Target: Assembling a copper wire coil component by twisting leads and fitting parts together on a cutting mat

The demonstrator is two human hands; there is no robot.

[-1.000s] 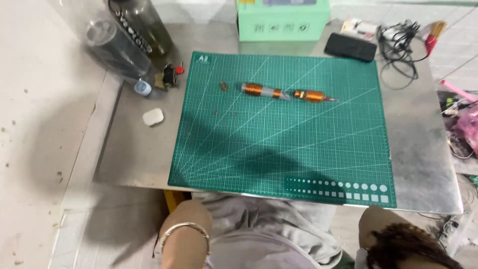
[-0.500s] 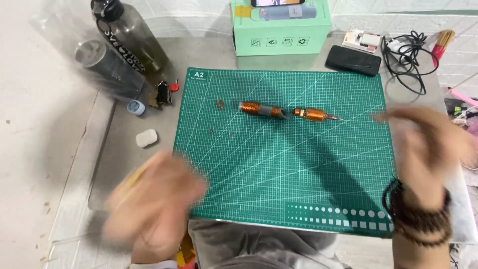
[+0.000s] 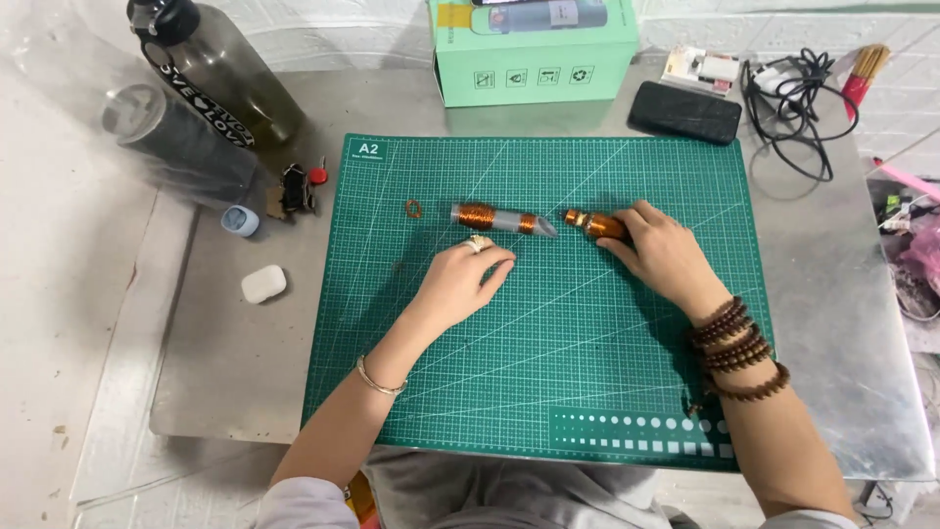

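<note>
**Fingers at two coil-wound pieces on mat**

Left hand (image 3: pixel 458 279) fingers loosely curled, empty, just below grey tube (image 3: pixel 501 218) with copper windings. Right hand (image 3: pixel 664 250) fingers grip copper-wound piece (image 3: pixel 593 224). Likely light, rigid; windings delicate, so hold bare ends.

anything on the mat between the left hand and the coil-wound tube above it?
Nothing: in the head view the left hand lies just below the coil-wound tube, with only a thin strip of bare green cutting mat between them. The right hand covers the other copper-wound piece.

Bare green mat (image 3: pixel 548 372) lies open near the person (bottles (image 3: pixel 211 88), box (image 3: pixel 534 59) crowd the far edge).
</note>
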